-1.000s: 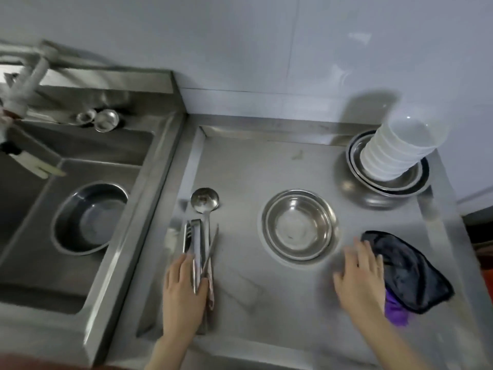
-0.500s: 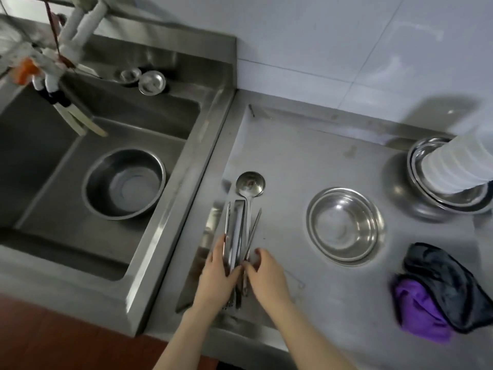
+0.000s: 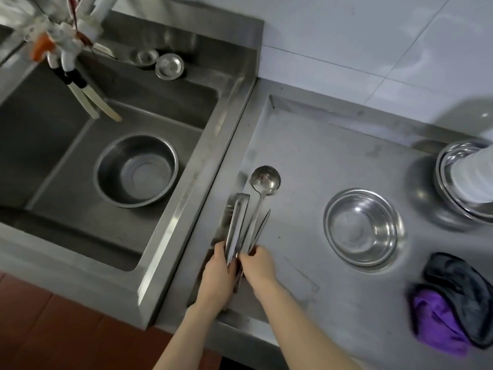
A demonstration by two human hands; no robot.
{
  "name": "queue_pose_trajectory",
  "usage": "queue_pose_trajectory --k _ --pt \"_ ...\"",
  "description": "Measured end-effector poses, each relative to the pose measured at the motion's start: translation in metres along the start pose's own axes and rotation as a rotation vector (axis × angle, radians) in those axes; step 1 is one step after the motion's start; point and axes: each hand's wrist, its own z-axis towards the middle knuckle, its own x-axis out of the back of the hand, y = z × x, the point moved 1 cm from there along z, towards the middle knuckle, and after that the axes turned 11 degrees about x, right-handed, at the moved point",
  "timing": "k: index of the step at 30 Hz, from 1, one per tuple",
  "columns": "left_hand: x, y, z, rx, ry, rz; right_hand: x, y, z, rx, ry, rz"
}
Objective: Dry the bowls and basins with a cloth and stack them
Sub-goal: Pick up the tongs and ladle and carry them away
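Note:
A steel basin [image 3: 136,170] lies in the sink [image 3: 170,102] on the left. On the steel counter [image 3: 320,145] a steel bowl [image 3: 362,227] stands upright at centre right. At the right edge a stack of white bowls [image 3: 472,180] sits inside nested steel basins [image 3: 448,201]. A dark grey and purple cloth [image 3: 453,300] is bunched at the lower right. My left hand [image 3: 217,279] and my right hand [image 3: 257,268] both hold the handle ends of a bundle of steel utensils [image 3: 240,222], including tongs and a ladle [image 3: 265,180].
White tap pipes with an orange valve [image 3: 61,44] hang over the sink's back left. Two small steel dishes [image 3: 169,65] rest on the sink's back ledge. A grey wall rises behind the counter. Red floor tiles [image 3: 53,329] show below the front edge.
My right hand left the cloth and came across to the utensils, joining my left hand on their handles. The camera view swung left, showing more of the sink.

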Motion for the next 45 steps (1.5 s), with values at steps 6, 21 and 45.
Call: queue_pose_trajectory --k 6,21,45 --pt "0.003 0.008 -0.002 0.008 -0.032 -0.041 0.007 -0.002 -0.007 -0.032 0.075 0.151" --pt "0.006 0.052 -0.053 0.042 0.003 -0.271 0.037 -0.022 -0.050 0.274 0.282 0.195" --pt "0.109 -0.142 -0.421 0.493 1.156 -0.806 -0.047 -0.022 -0.341 1.434 -0.600 -0.518"
